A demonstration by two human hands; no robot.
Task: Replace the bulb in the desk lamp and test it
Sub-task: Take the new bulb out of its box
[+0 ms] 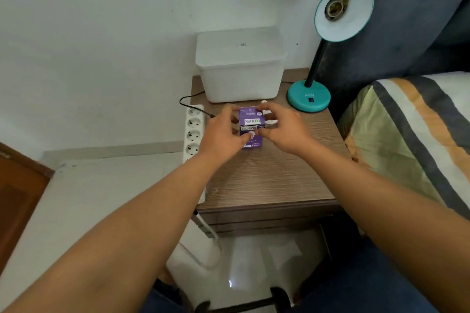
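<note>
A purple bulb box (250,126) stands on the wooden bedside table (274,175), held between both hands. My left hand (222,132) grips its left side with the thumb on the front. My right hand (282,127) holds its right side and top edge. The teal desk lamp (309,96) stands at the table's back right. Its shade (344,11) tilts toward me and the socket (335,7) inside holds no bulb. A small white thing (263,102) lies just behind the box, mostly hidden.
A white plastic bin (241,68) sits at the back of the table against the wall. A white power strip (194,132) hangs along the table's left edge with a black cord (190,100). A bed with a striped cover (412,134) borders the right side.
</note>
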